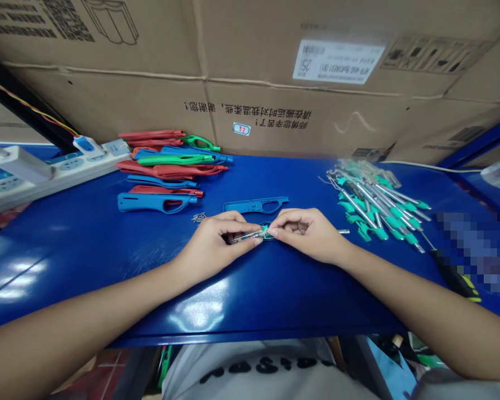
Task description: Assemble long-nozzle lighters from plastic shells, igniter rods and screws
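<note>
My left hand (pixel 216 236) is closed on a utility lighter's inner assembly (pixel 246 236), a clear and silvery body with a green part. My right hand (pixel 306 230) pinches at the green end of the same assembly. A metal tube end (pixel 344 231) shows beyond my right hand. Beneath the fingers is a blue curved edge, mostly hidden. Just behind my hands a blue lighter casing half (pixel 256 205) lies with its hollow side up. Small screws (pixel 199 218) lie in a little heap near my left hand.
Red, blue and green lighter casings (pixel 170 166) are stacked at the back left, beside a white power strip (pixel 62 172). At right lies a pile of metal tubes with green triggers (pixel 375 200), near a screwdriver (pixel 456 275). A cardboard box (pixel 250 61) walls off the blue table's (pixel 150 311) back.
</note>
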Motion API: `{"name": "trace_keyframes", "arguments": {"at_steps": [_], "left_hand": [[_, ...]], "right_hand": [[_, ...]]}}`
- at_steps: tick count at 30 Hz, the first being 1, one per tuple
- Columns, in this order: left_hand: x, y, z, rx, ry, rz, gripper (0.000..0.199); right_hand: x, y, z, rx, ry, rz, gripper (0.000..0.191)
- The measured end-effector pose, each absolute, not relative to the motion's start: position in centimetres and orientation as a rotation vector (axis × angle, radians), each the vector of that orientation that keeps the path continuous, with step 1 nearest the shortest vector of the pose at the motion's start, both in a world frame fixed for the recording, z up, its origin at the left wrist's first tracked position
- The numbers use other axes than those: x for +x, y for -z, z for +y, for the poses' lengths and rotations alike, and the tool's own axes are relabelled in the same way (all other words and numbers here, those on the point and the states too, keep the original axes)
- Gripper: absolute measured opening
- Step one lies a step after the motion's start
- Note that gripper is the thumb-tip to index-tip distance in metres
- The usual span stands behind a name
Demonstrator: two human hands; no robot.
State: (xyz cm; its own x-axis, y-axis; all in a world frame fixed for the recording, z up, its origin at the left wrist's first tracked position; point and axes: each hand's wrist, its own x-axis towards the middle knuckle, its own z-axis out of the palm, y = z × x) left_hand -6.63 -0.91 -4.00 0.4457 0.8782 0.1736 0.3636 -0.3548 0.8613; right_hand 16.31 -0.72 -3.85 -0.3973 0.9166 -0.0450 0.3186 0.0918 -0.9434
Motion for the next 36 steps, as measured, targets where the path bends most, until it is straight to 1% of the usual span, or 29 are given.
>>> {"name": "trace_keyframes", "arguments": {"at_steps": [9,18,23,28,36], "left_hand": [[-6.4,4.3,-1.0,1.912,-0.886,1.025,0.018],[-6.2,4.2,-1.0,1.907,-0.894,1.024,0.015],[-6.2,4.0,-1.0,1.929,-0.893,1.026,0.015],[-6.7,4.0,-1.0,1.886,-0.899,1.093,0.019],[-6.7,4.0,-0.9,1.918,-0.895,1.084,0.014]], "right_hand": [[16.1,3.6,-0.8,-1.249,-1.313,-1.756,0.03],[15.9,2.9,-0.8,-1.302,-1.464,-1.651,0.037],[16.0,2.8,-0.8,-1.275,-1.538,-1.608,0.034],[16.3,3.0,-0.6,-1.238,-1.535,-1.598,0.03],[16.5,3.3,-0.5,-1.245,-1.529,-1.607,0.028]]}}
